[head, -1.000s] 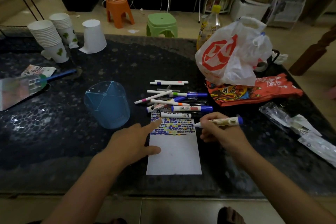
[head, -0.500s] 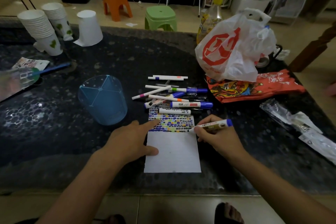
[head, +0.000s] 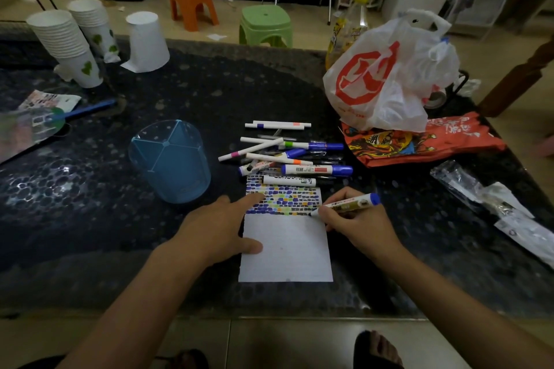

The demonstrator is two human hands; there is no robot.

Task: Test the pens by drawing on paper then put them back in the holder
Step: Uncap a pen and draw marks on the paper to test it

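Note:
A white sheet of paper lies on the dark table, its top band covered with small coloured marks. My left hand rests flat on the paper's left edge, forefinger stretched onto the marks. My right hand grips a blue-ended marker, whose tip touches the paper's right edge just under the marks. Several pens and markers lie in a loose pile just beyond the paper. The blue translucent holder stands to the left of the pile, with no pens showing in it.
A white plastic bag with a red logo and a red printed packet sit at the back right. Stacked paper cups stand at the back left. Clear wrappers lie at the right. The table's front edge runs just below the paper.
My right hand has brought the marker down and left from beside the paper until its tip meets the sheet. My left hand has stayed on the paper.

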